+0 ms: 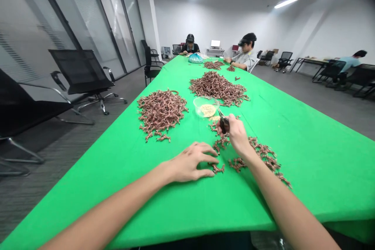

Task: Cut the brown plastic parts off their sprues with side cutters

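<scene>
A: What does the head camera show?

B: A long counter (307,164) with a bright green cloth on it. It runs away toward the top of the frame, and two bare arms come in from the bottom.

A: What is the left hand (189,162) doing?

B: It rests low on the cloth, near the lower middle of the frame. Its grip is open, with the fingers curved. The fingertips are just beside a small clump of copper-brown twisty pieces (217,168), so it looks set there to keep them close.

A: And the right hand (238,134)?

B: Its grip is clenched on a small pair of dark-handled snips (223,123), with the tips pointing up and left. It is held above a loose trail of the same pieces (260,160), maybe so the snips can reach them.

A: Where are the other pieces?

B: One big heap (162,114) lies left of the middle, and another heap (218,88) lies farther up. They sit well apart, perhaps so they stay separate. A clear plastic bowl (206,107) with pale crumbs sits near the hands, easy to reach.

A: Is anyone else there?

B: Yes, one person (190,45) and another person (245,52) sit at the far end of the counter.
</scene>
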